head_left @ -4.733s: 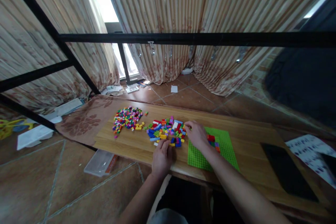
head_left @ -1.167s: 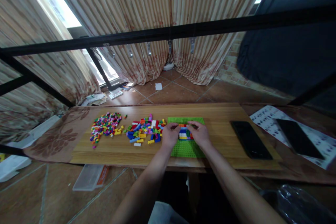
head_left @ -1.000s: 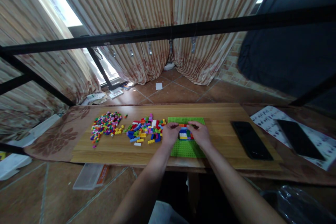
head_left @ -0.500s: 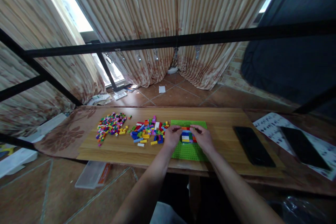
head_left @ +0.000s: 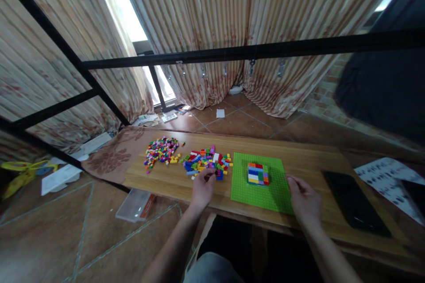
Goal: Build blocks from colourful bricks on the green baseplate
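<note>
On counter [head_left: 139, 180], brick block [head_left: 258, 174] is seated lower right on green baseplate [head_left: 244, 192], presumably for stud grip. Fingers of left hand [head_left: 202, 190] half-curled at loose bricks [head_left: 206, 161], right hand [head_left: 306, 202] near-pinched at baseplate edge; contents can't be told.

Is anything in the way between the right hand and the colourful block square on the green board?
Nothing visible: only a bare stretch of the green board lies between the right hand and the block square.
</note>
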Motion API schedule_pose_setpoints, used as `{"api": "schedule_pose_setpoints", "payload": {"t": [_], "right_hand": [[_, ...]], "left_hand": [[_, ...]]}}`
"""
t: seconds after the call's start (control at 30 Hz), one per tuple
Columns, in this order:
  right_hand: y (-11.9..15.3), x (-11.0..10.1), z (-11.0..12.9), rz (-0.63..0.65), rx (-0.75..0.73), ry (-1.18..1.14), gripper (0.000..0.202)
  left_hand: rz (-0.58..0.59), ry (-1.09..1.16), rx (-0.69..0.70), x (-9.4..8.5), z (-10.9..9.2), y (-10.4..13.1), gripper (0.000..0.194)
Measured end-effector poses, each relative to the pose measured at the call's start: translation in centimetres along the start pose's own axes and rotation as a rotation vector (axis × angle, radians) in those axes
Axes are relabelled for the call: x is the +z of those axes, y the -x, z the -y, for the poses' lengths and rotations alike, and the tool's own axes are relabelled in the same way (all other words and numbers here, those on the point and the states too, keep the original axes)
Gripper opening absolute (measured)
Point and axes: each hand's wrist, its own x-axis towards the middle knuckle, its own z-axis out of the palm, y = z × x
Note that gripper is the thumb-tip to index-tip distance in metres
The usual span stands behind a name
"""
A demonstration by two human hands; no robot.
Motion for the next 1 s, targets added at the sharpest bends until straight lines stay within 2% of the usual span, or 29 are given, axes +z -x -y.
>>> {"api": "schedule_pose_setpoints", "payload": {"t": [0.17,0.3,0.43,0.57,0.63,0.77,1.0], "right_hand": [[1.1,-2.1,-1.3,0.007,-0.047,0.164,0.042],[1.7,-2.6,-2.4,0.006,-0.043,0.223,0.041],[2.0,-2.3,-2.4,-0.025,-0.024,0.209,0.041],[2.0,-2.1,-2.5,-0.006,-0.043,0.222,0.043],[2.0,-2.1,-2.7,0.004,-0.069,0.218,0.044],[2.1,-2.2,-3.0,0.003,-0.085,0.211,0.044],[2.2,-2.1,-2.3,0.015,-0.123,0.239,0.042]], "left_hand": [[-0.074,-0.016,-0.031,-2.2,0.7,0.1,0.014],[-0.139,-0.059,-0.085,-3.9,1.5,0.9,0.017],[-0.157,-0.21,0.01,-4.5,1.5,0.5,0.018],[-0.087,-0.446,0.248,-3.0,0.2,-2.0,0.019],[-0.048,-0.626,0.316,-1.8,-0.9,-3.7,0.02],[0.043,-0.954,0.271,0.2,-2.4,-6.2,0.022],[0.128,-1.142,0.246,2.0,-2.5,-7.2,0.029]]}}
